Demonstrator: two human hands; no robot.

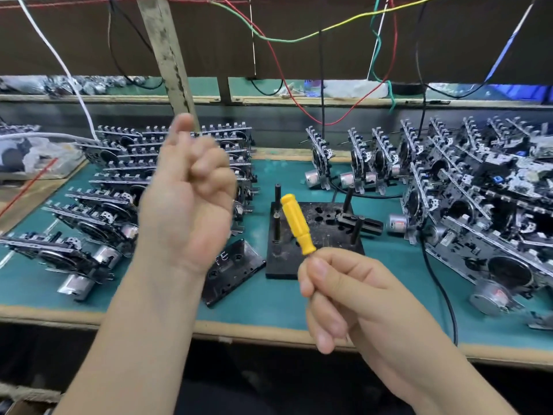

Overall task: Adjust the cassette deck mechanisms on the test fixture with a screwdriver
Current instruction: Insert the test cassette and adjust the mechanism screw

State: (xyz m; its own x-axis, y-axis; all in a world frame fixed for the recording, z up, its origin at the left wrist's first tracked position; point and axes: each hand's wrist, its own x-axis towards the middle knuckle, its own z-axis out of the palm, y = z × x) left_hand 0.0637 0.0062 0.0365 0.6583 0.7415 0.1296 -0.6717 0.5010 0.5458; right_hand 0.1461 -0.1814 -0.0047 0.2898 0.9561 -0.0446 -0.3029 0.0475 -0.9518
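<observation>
Hands first: the right hand point(344, 298) pinches the yellow screwdriver point(297, 224), handle up, above the bare fixture point(314, 259); the left hand point(191, 193) hovers curled, holding nothing. Seat a mechanism from the left stack point(125, 187) on the desk point(269, 301) squarely on the pegs, then turn gently.

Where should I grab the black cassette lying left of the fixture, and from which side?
Pinch the cassette across its long edges from above. It lies flat on the green mat, with stacked mechanisms close on its left.
</observation>
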